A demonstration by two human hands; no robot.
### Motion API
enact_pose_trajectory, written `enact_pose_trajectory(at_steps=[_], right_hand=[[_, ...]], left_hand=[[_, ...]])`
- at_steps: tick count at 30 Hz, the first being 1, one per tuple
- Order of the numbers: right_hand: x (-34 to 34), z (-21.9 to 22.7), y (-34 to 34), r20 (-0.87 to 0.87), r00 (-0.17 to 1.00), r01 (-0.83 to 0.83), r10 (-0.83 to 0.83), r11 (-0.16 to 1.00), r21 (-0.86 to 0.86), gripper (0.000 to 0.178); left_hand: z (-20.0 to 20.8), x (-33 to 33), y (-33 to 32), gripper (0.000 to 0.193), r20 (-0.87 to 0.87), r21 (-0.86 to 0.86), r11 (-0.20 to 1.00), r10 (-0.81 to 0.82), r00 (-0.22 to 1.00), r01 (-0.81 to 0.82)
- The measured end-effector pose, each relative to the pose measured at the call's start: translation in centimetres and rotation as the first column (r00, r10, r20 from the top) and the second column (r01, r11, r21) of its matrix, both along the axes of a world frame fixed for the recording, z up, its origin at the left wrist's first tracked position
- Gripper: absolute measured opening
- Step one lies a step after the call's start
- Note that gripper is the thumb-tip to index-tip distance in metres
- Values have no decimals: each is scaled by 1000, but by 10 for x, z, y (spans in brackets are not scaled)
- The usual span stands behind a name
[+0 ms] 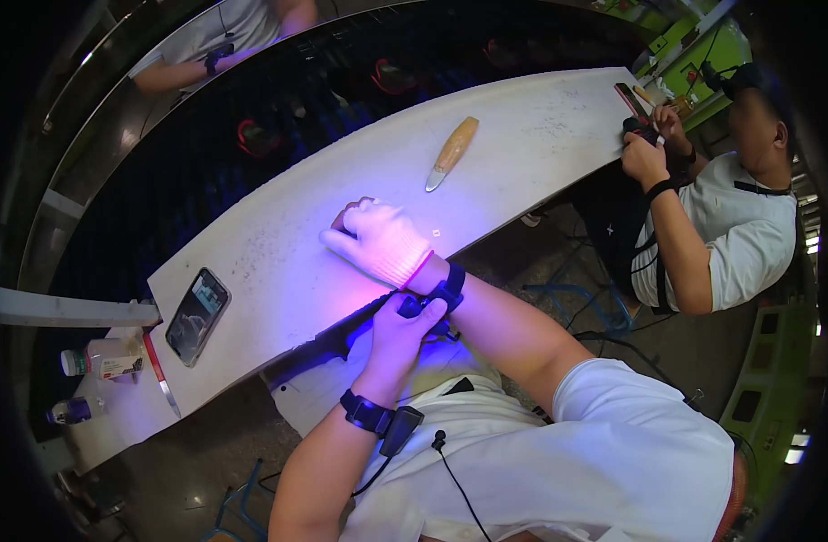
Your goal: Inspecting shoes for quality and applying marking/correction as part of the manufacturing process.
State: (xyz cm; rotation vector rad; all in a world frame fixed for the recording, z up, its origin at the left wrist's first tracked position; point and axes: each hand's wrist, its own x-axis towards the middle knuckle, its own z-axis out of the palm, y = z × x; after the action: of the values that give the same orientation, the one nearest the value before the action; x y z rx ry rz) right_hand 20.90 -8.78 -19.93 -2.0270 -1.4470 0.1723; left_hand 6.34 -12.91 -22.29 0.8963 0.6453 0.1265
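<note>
My left hand (403, 332) is bare and closed round a small black device (412, 307) at my right wrist, its thumb pressed on top. A black strap (449, 287) circles that wrist. My right hand (378, 239) wears a white knitted glove with a reddish cuff edge and rests on the white table, palm down. Its fingers are curled in and the thumb lies along the side; I see nothing in them. Violet light falls on both hands. Beyond the right hand lies a wooden-handled knife (452, 154) with a short blade.
A phone (197, 316) lies on the table (279, 235) at the left, beside a red-handled knife (162, 375) and two bottles. A co-worker (721, 226) sits at the right end, holding a dark object. Behind the table runs a dark machine bed (324, 99) with red-rimmed parts.
</note>
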Motion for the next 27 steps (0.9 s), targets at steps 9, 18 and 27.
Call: enact_pose_trajectory(at_steps=[9, 18, 27], right_hand=[[0, -1, -2, 2, 1000, -29, 29, 999, 31, 32], [-9, 8, -1, -62, 998, -15, 22, 994, 106, 28], [-4, -8, 1, 22, 999, -35, 33, 993, 113, 25]], left_hand=[[15, -36, 21, 44, -190, 445, 895, 84, 978, 10], [24, -50, 143, 27, -4, 798, 524, 501, 866, -300], [6, -53, 143, 26, -64, 961, 262, 526, 848, -90]])
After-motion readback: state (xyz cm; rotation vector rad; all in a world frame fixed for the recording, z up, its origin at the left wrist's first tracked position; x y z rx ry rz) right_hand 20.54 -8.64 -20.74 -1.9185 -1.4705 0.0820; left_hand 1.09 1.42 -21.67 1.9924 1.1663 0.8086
